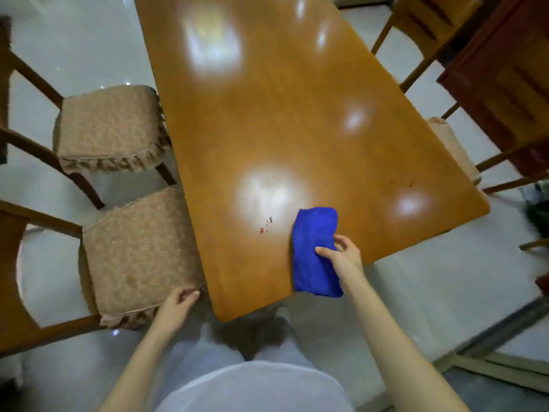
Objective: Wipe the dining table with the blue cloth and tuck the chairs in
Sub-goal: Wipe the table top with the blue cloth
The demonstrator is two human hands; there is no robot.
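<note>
The blue cloth (315,251) lies folded on the near end of the glossy wooden dining table (282,120), overhanging its front edge. My right hand (341,257) pinches the cloth's right side between thumb and fingers. Small red specks (266,226) sit on the tabletop just left of the cloth. My left hand (178,304) grips the front corner of the cushion on the near left chair (136,257), which stands pulled out from the table. A second cushioned chair (110,129) stands farther along the left side, also pulled out.
On the right side, a chair with a cushion (454,147) is partly under the table, and another wooden chair (427,22) stands at the far right. A dark red cabinet (511,84) is at the right edge. Pale tiled floor (77,46) surrounds everything.
</note>
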